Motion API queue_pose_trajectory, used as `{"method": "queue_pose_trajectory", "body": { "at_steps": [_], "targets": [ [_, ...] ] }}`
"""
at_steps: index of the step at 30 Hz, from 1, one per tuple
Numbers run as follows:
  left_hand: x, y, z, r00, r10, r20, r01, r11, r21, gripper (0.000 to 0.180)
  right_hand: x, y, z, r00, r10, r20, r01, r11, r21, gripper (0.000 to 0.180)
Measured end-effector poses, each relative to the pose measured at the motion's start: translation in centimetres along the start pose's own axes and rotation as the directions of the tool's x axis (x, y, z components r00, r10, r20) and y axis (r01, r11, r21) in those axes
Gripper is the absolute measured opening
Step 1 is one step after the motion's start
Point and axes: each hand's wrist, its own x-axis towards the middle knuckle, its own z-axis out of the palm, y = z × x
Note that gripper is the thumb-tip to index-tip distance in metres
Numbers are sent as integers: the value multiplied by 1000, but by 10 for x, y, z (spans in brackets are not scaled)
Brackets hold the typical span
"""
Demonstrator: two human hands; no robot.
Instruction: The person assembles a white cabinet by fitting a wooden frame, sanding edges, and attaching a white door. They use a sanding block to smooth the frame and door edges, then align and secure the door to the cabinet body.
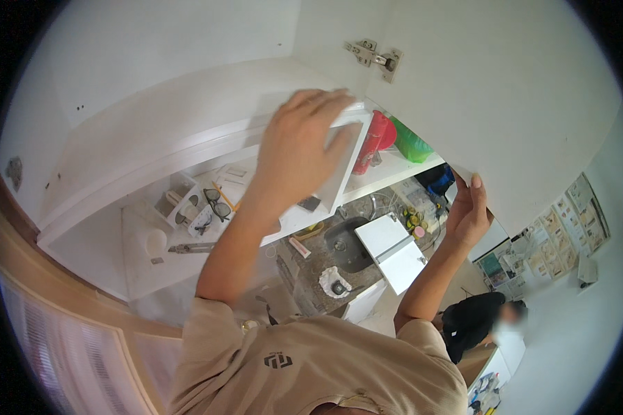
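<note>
A white cabinet door (505, 104) hangs swung out on the right, joined to the cabinet's side wall by a metal hinge (376, 59). My right hand (469, 211) grips the door's lower edge, thumb at the near side and fingers partly hidden behind it. My left hand (299, 142) is raised in front of the white cabinet (187, 90), near the corner of its bottom edge. Its thumb stands apart from the fingers, which are slightly blurred; nothing shows in it. Whether it touches the cabinet edge I cannot tell.
Below, a shelf holds a red cylindrical container (372, 142), a green bag (412, 144), glasses (217, 205) and a small white basket (187, 207). Lower down are a dark sink (351, 245) and a white hinged panel (392, 250). Another person in black (472, 321) is at the lower right.
</note>
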Motion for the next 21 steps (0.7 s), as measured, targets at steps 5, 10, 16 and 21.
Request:
{"method": "queue_pose_trajectory", "body": {
  "at_steps": [5,10,16,21],
  "targets": [
    [10,-48,4,998,-58,-11,59,945,321,37,-7,7,1,997,-75,-38,71,994,-86,45],
    [0,-53,8,996,-47,81,5,889,458,35,-20,22,-42,986,-80,-146,56,985,-163,45],
    [0,-45,5,995,-96,38,76,930,358,31,-11,21,-21,995,-96,-40,96,995,-1,54],
    [-8,-48,12,999,-45,-14,47,925,377,31,-10,23,-28,990,-139,-24,136,984,-113,58]
  ]
}}
